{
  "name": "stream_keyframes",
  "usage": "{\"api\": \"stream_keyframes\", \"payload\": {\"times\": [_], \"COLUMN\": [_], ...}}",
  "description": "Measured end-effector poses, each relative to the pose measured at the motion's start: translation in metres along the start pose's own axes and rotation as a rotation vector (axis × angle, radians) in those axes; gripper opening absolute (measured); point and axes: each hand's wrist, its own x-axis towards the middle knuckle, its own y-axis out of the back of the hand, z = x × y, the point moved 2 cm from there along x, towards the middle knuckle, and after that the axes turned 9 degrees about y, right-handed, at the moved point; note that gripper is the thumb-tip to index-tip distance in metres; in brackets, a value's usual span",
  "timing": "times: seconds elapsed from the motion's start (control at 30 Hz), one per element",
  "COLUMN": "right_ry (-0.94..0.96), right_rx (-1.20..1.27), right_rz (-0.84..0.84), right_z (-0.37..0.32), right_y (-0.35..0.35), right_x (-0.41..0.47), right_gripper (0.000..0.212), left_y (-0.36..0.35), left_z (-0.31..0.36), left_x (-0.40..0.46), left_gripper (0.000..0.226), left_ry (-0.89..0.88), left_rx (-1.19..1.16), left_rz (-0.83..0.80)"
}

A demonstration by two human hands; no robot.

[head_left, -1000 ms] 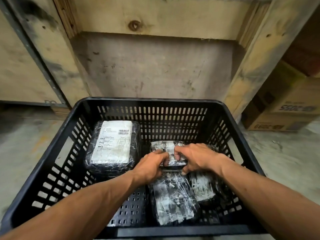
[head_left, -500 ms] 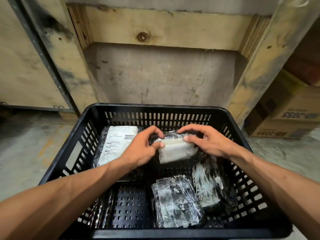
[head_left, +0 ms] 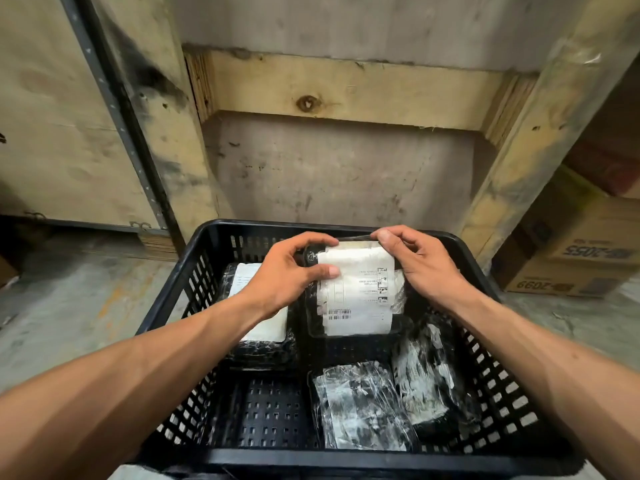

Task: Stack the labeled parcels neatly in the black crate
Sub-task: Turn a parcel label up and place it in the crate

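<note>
Head view: both hands hold one labeled parcel [head_left: 356, 289] above the far half of the black crate [head_left: 180, 299], white label facing up. Left hand [head_left: 287, 275] pinches its left edge; right hand [head_left: 419, 261] grips its far right corner. Three more parcels (plastic-wrapped) lie on the crate's floor: one [head_left: 263, 327] at far left, two [head_left: 360, 407] [head_left: 429, 375] at near right.

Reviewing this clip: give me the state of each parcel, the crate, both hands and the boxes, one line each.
Held parcel: lifted, label up, in both hands.
Left parcel: flat, label up.
Front parcel: flat on crate floor.
Right parcel: tilted against side wall.
Crate: partly filled.
Left hand: grip closed on held parcel.
Right hand: same.
Boxes: closed.
</note>
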Motion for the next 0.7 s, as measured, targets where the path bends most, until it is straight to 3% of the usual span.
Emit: {"api": "stream_keyframes", "payload": {"times": [0.1, 0.27, 0.43, 0.53, 0.63, 0.7], "right_ry": [-0.021, -0.054, 0.007, 0.067, 0.094, 0.109], "right_rx": [0.006, 0.006, -0.128, -0.103, -0.097, -0.08], "right_rz": [0.01, -0.059, 0.05, 0.191, 0.197, 0.157], "right_z": [-0.006, -0.012, -0.018, -0.028, -0.039, -0.041], "right_y": [-0.005, -0.012, -0.033, -0.038, -0.032, -0.025], "right_x": [-0.006, -0.02, -0.031, -0.023, -0.013, -0.008], "right_gripper": [0.024, 0.056, 0.072, 0.069, 0.063, 0.063], "left_y": [0.005, 0.016, 0.011, 0.0, 0.001, 0.012], "left_z": [0.0, 0.008, 0.031, 0.034, 0.034, 0.037], "left_x": [-0.003, -0.006, -0.006, -0.012, -0.018, -0.018], "left_gripper": [0.036, 0.035, 0.023, 0.021, 0.027, 0.043], "left_ry": [0.006, 0.057, 0.092, 0.096, 0.074, 0.007], "left_rx": [-0.081, -0.322, -0.461, -0.537, -0.409, -0.213], "left_rz": [0.084, 0.23, 0.315, 0.249, 0.173, 0.126]}}
